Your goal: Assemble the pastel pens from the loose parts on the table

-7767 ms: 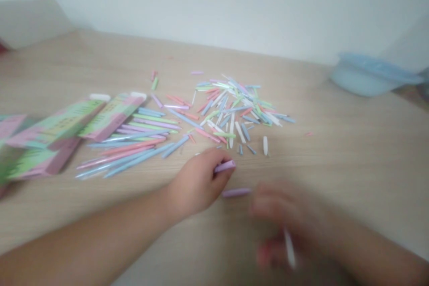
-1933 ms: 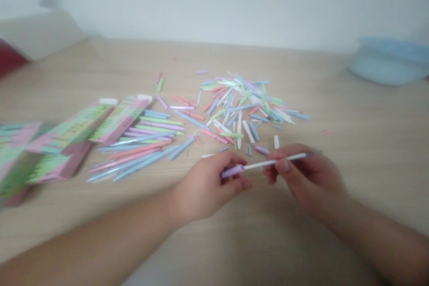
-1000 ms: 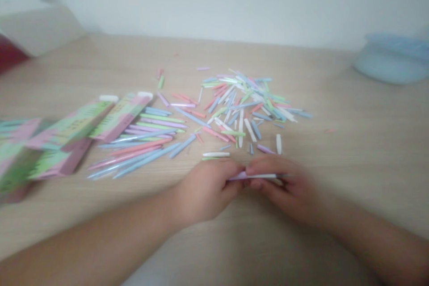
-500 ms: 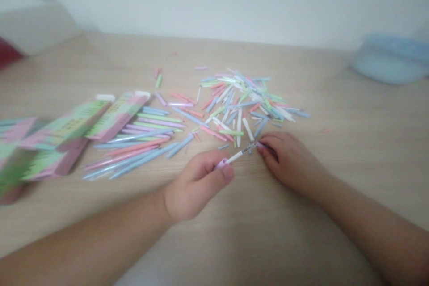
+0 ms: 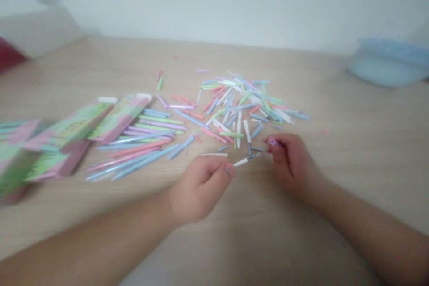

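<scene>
My left hand point(image 5: 201, 187) is closed, thumb against the forefinger, on a white pen refill point(image 5: 247, 159) with a dark, metallic-looking front end pointing right. The rest of that pen is hidden in the fist. To the right, my right hand point(image 5: 295, 165) pinches a small purple pen piece point(image 5: 273, 142), its round end showing, a short way from the refill's tip. Behind both hands lies a loose heap of pen parts point(image 5: 239, 103) in white, blue, green, coral and purple. A thin white piece point(image 5: 214, 155) shows just beyond my left knuckles.
Assembled-looking pastel pens point(image 5: 140, 143) lie in a row on the left, beside several pink-and-green printed boxes point(image 5: 115, 118). A pale box-like thing with a red side point(image 5: 43, 29) stands at the far left. A light blue pouch-like thing point(image 5: 385, 65) sits at the back right.
My hands have drawn slightly apart, and the right one has turned so its purple piece shows its end. The purple barrel seen in my left hand is now out of sight.
</scene>
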`<state>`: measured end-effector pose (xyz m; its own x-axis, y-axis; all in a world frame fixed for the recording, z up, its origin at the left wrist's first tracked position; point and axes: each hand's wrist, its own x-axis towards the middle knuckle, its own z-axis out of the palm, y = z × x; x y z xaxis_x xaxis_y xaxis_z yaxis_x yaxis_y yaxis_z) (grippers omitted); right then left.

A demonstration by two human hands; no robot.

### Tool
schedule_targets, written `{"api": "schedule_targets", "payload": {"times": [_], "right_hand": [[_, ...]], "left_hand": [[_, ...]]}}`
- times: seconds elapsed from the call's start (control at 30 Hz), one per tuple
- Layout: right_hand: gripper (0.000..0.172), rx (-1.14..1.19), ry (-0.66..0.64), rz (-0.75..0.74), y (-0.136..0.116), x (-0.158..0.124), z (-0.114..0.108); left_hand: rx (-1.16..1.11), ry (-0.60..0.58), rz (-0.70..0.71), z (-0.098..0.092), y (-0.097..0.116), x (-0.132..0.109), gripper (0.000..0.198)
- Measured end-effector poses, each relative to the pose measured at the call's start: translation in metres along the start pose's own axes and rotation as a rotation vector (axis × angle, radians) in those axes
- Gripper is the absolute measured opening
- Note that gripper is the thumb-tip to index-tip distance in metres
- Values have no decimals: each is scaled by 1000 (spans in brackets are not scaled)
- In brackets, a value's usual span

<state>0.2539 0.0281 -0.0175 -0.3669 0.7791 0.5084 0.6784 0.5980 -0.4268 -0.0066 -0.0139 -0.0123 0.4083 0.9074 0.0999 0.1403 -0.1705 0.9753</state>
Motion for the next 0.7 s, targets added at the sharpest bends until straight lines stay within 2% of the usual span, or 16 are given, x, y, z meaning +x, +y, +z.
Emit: {"api": "schedule_targets", "payload": {"times": [0.07, 0.23, 0.4, 0.7], "right_hand": [[21, 113, 41, 0, -14, -9, -5], [36, 285, -148, -32, -46, -19, -18], [18, 323, -136, -176, -50, -14, -18], [6, 299, -160, -149, -47, -14, -14]], "left_hand": [[72, -9, 8, 0, 2, 0, 47], [261, -104, 41, 1, 6, 1, 42], [384, -163, 65, 1, 7, 1, 40], [359, -156, 113, 0, 7, -3, 40]]}}
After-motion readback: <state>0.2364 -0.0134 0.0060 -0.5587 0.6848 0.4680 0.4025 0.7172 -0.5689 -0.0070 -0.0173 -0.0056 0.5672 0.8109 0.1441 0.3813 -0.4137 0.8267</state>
